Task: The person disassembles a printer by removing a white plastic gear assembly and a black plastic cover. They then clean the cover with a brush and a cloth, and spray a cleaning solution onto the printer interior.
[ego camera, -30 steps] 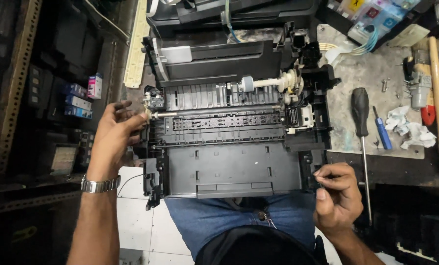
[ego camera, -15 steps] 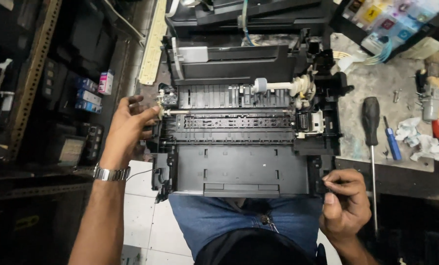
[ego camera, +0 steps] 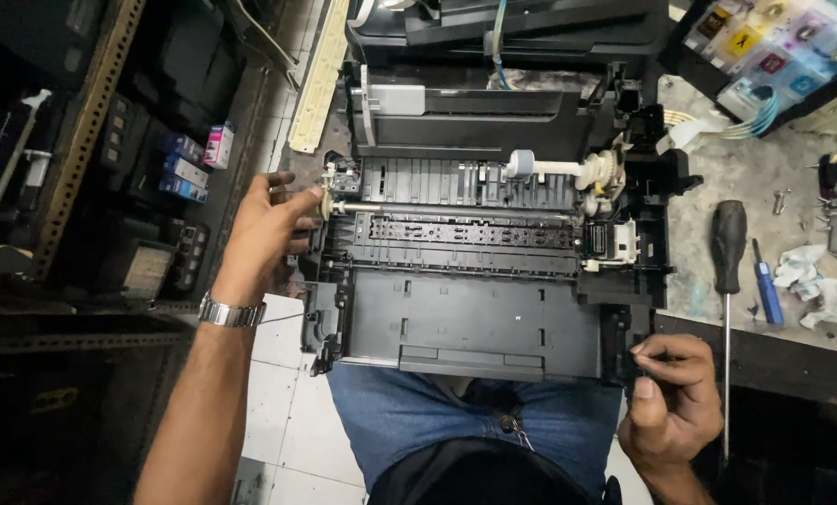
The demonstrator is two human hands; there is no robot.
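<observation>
Two hands are on the stripped black plastic printer chassis (ego camera: 479, 281), which rests across your lap in blue jeans (ego camera: 409, 411), its far edge against the desk (ego camera: 736, 187). Your left hand (ego camera: 264, 234) is at the chassis's left side, fingers curled and pinching the pale cream gear (ego camera: 326, 199) on the end of the thin metal shaft (ego camera: 456, 211) that runs straight across the frame; a metal-link wristwatch (ego camera: 231, 312) sits on that wrist. Your right hand (ego camera: 671, 393) is at the near right corner of the chassis, thumb and forefinger pressed together at the corner's edge; you cannot tell whether something small is pinched between them.

Inside the chassis, a ribbed black platen lies behind the shaft, and a white roller with a grey rubber tip (ego camera: 554, 168) sits toward the far right. The near part is a smooth, flat tray panel.

Right of the chassis, the desk is grey, stained and scuffed. On it lie a long screwdriver with a black handle (ego camera: 728, 243), a small blue-handled screwdriver (ego camera: 766, 292) just beside it, and a crumpled white rag (ego camera: 825, 285) farther right. Beyond the chassis's far right corner stand translucent ink tanks (ego camera: 774, 47) with thin coloured tubes.

Left of the chassis, dark shelves hold small boxes (ego camera: 189, 164), beside a perforated metal rail (ego camera: 86, 122). Below the chassis, pale floor tiles (ego camera: 283, 411) show.
</observation>
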